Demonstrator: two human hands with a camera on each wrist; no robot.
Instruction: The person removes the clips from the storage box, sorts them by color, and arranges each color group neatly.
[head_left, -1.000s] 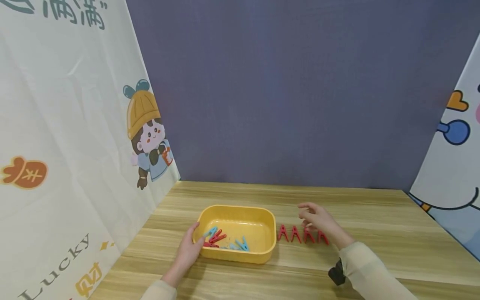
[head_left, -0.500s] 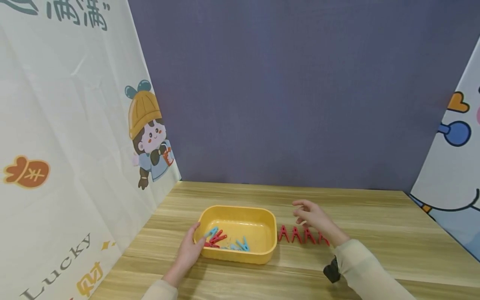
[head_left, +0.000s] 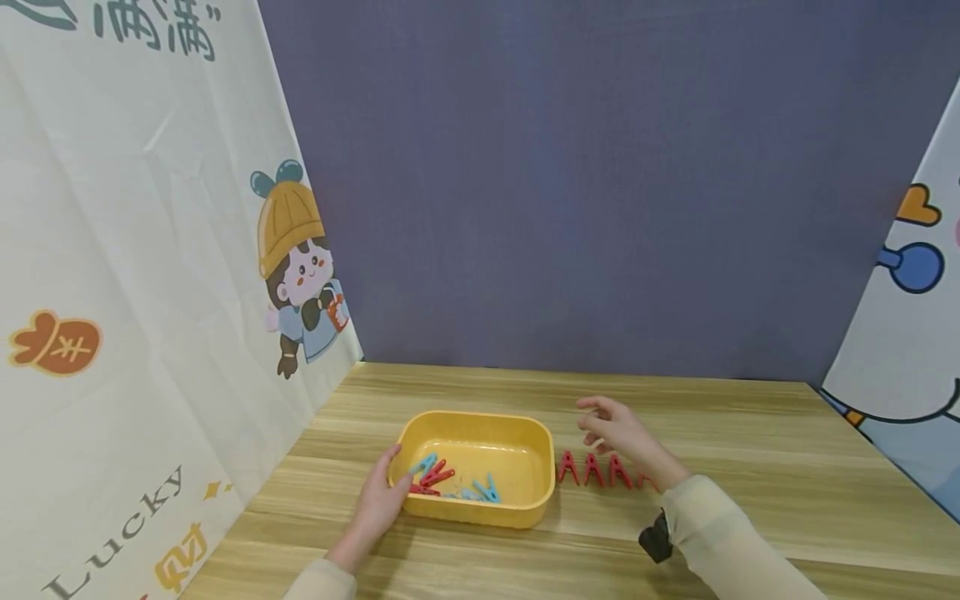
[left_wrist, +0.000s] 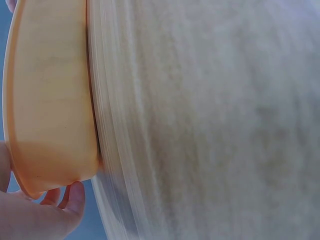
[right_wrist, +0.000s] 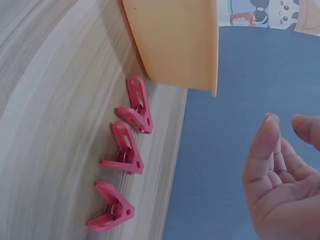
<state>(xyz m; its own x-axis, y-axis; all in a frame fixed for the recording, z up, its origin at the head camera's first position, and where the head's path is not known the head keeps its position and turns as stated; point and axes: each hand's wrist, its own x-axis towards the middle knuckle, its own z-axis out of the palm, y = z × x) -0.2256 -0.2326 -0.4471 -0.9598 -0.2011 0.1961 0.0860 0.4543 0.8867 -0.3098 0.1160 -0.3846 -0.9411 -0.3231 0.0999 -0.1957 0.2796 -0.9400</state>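
Observation:
My left hand grips the left end of a yellow plastic basin, thumb over the rim and fingers along the outside; the left wrist view shows fingers beneath that end of the basin. Red clothespins and light blue clothespins lie inside, at its near left. My right hand hovers over the table right of the basin, fingers loosely bent and holding nothing. Just below it, a row of several red clothespins lies beside the basin, the rightmost partly hidden by the wrist. The right wrist view shows three red clothespins.
The wood-grain table reaches back to a dark blue-grey panel. Printed white sheets stand at the left and right. A black object sits at the right sleeve.
My right hand has shifted left and slightly upward toward the basin, above the red clothespin row. The left hand and basin have stayed in place.

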